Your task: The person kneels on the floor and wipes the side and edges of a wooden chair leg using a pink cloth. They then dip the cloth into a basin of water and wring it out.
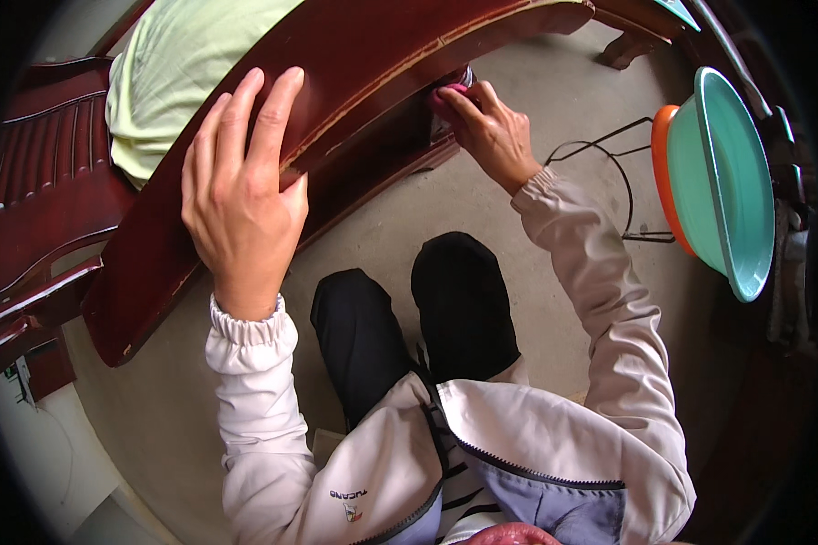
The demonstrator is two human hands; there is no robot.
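Note:
My left hand (242, 184) lies palm down on the dark red wooden table (341, 61), near its curved front edge, fingers apart and holding nothing. The edge is scuffed, with pale wood showing through. Beyond and to the right, my right hand (496, 136) grips a magenta cloth or sponge (443, 107) just below the tabletop overhang. A shiny object (466, 76), only partly visible, is right behind the magenta piece; I cannot tell what it is. Below the tabletop runs a lower wooden shelf or rail (382, 194), largely in shadow.
To the right, a turquoise plastic basin (722, 184) sits against an orange one (667, 177), beside a black wire stand (630, 177). Pale green fabric (177, 75) covers something behind the table, near a slatted wooden seat (54, 150). My knees (460, 306) face the table.

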